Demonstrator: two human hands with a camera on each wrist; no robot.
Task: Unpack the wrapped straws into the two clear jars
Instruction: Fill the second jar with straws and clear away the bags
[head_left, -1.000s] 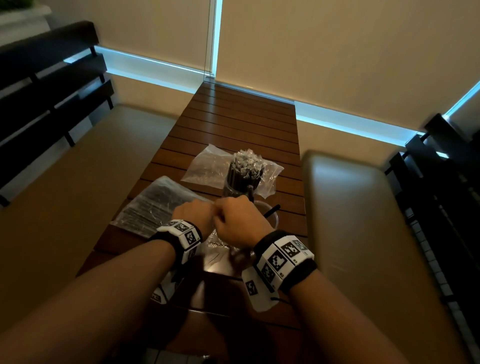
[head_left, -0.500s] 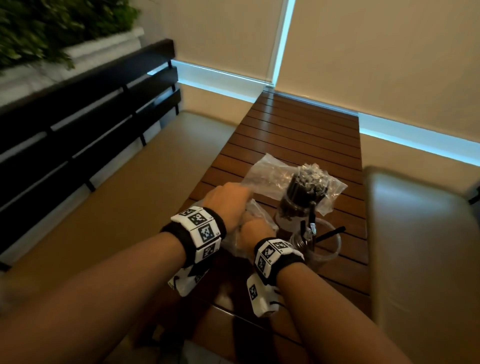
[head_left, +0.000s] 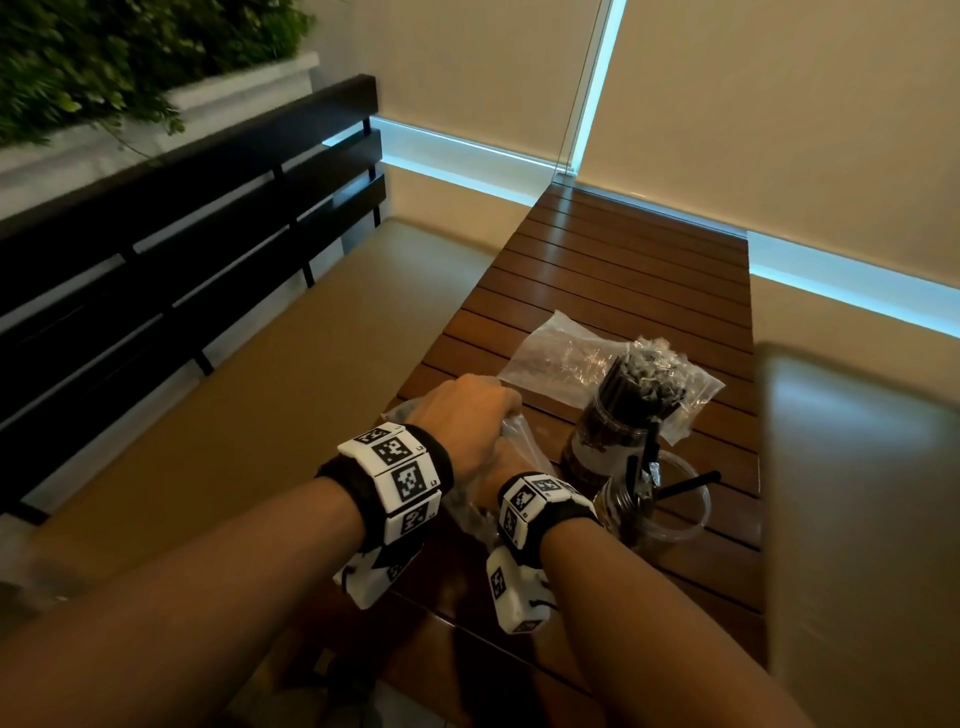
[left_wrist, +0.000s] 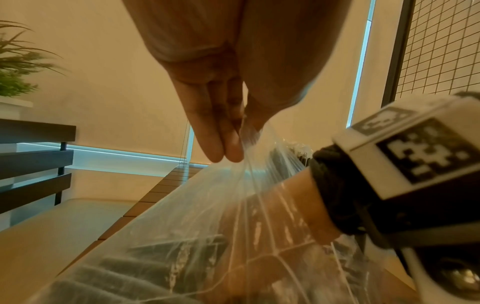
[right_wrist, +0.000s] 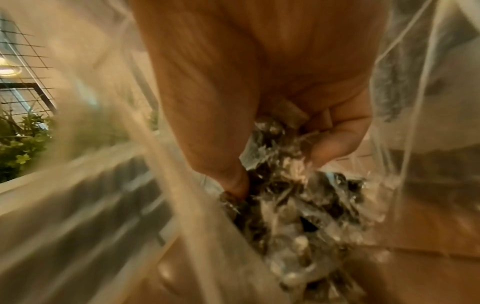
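On the slatted wooden table (head_left: 623, 270) lies a clear plastic bag (left_wrist: 207, 216) of wrapped black straws (right_wrist: 298, 205). My left hand (left_wrist: 239, 139) pinches the bag's upper edge and holds its mouth up. My right hand (right_wrist: 283, 164) is inside the bag, its fingers curled round a bunch of the wrapped straws. In the head view only its wristband shows beside the left hand (head_left: 462, 410). To the right stands a clear jar (head_left: 605, 441) packed with upright straws. A second clear jar (head_left: 670, 519), nearer to me, holds only a few.
An empty crumpled plastic bag (head_left: 561, 353) lies behind the jars. Tan bench cushions flank the table on the left (head_left: 260, 389) and right (head_left: 857, 493). A black slatted backrest (head_left: 182, 249) and plants (head_left: 104, 62) stand at the far left.
The head view has swung left. My hands moved from in front of the jars to the bag; the right hand went inside it while the left lifted its edge.
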